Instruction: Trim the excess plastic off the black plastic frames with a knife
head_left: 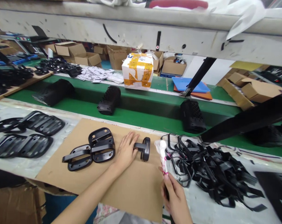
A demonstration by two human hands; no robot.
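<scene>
On a cardboard sheet (141, 189), my left hand (127, 151) lies with its fingers at the end of a small black T-shaped part (145, 149); whether they grip it is hard to tell. My right hand (174, 194) is closed around the dark handle of a tool (163, 155) whose head is wrapped in white plastic, held upright just right of the part. Left of my left hand sit black oval frames with raised strips (102, 144). To the right of the tool lies a heap of black bent strips (215, 171).
More black frames (38, 123) lie at the left. Behind, a green conveyor (141, 109) carries black perforated housings (109, 100). A taped white box (138, 71) stands beyond it. A dark slanted post (243, 119) crosses at right, and a beam (131, 28) spans above.
</scene>
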